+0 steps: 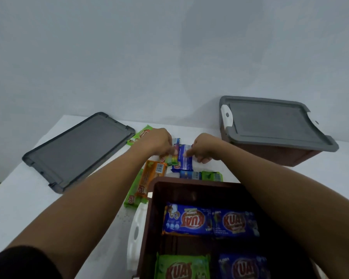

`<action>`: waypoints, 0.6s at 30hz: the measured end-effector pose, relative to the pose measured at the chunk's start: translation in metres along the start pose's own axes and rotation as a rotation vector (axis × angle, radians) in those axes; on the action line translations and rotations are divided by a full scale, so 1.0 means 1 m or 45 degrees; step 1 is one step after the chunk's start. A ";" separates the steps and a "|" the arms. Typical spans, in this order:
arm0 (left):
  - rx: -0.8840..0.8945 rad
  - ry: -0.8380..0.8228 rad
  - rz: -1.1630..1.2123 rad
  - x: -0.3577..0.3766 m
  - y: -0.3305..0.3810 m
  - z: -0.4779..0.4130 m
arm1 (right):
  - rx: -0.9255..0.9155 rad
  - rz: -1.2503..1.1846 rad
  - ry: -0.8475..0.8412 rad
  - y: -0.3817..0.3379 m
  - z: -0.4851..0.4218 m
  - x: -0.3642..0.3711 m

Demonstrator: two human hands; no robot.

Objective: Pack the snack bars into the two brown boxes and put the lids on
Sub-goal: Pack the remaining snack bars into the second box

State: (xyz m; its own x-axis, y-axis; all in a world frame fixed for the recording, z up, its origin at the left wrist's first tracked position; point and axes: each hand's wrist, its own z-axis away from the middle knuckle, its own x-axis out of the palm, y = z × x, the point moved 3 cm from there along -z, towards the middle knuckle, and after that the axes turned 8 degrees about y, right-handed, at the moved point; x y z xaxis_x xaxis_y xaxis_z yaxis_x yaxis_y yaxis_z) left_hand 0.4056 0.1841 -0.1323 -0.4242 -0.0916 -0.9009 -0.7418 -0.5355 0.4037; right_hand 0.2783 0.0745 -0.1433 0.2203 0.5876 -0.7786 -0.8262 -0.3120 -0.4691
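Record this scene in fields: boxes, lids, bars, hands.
open box: brown, nearest, lidless, four packed bars inside
closed box: brown, far right, fitted lid on
loose lid: grey, flat on table, left
loose bars: green, orange, blue, beyond open box
left hand: appears to grip small green bar
right hand: pinches blue bar

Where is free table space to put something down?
Bare table: nearside of the loose grey lid, and nearside of the closed box. Crowded: beyond the open box, snack bars around left hand and right hand.
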 end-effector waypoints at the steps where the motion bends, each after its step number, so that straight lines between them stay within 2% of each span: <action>1: -0.033 -0.025 -0.003 0.003 -0.002 -0.002 | 0.038 -0.020 -0.029 0.000 0.000 0.002; 5: -0.154 -0.074 -0.006 0.009 -0.005 -0.008 | 0.139 -0.155 -0.128 -0.004 -0.004 0.006; 11: -0.202 -0.061 0.056 0.010 0.002 -0.008 | 0.289 -0.351 -0.189 -0.003 -0.010 0.010; 14: -0.265 -0.129 0.332 0.012 0.001 -0.005 | 0.341 -0.541 -0.264 -0.003 -0.005 0.008; 18: -0.311 -0.127 0.759 0.005 0.002 0.006 | 0.254 -0.624 -0.271 -0.003 0.006 0.001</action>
State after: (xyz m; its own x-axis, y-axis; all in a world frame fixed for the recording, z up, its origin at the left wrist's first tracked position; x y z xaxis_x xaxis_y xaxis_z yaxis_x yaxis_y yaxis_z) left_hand 0.3987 0.1881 -0.1354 -0.7816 -0.3598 -0.5095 -0.2298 -0.5932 0.7715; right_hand 0.2784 0.0803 -0.1402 0.5100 0.7721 -0.3791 -0.7405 0.1698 -0.6503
